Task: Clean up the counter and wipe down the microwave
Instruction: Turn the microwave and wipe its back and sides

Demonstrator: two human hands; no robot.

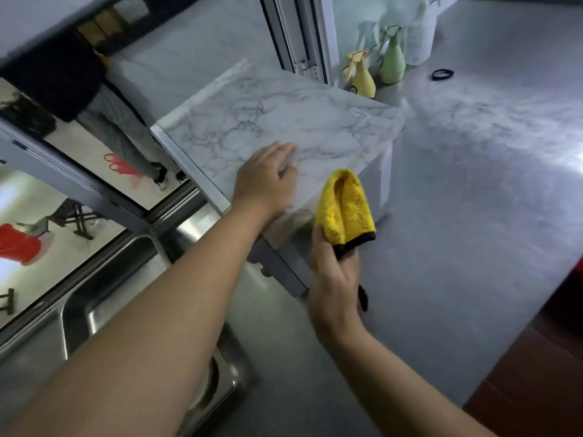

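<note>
Yellow microfibre cloth, black-edged, folded over: lower centre of the frame, pinched at its black hem by the right hand, fingers curled round the lower edge, pile held upright beside the appliance's near corner. Probably bunched this way to present a thick pad for wiping.

Marble-patterned microwave: centre of the frame, white side panel at right, front face angled toward lower left. Top bare of objects. Left hand laid flat on the near part of the top, fingers straight and together, gripping nothing; likely steadying the box against sliding under the cloth.

Grey marbled counter: right half of the frame, running to a reddish-brown floor at the lower right edge. Black ring, apparently a hair tie, loose at upper right. Small dark item just beside the right wrist, too blurred to identify.

Yellow spray bottle and green spray bottle: upper centre, side by side behind the microwave's far corner, with a translucent container behind them.

Stainless sink: lower left, under the left forearm. Window with metal frame: left edge, another person's legs visible beyond the glass.

Wiping judged not yet begun; cloth apart from the surface.
</note>
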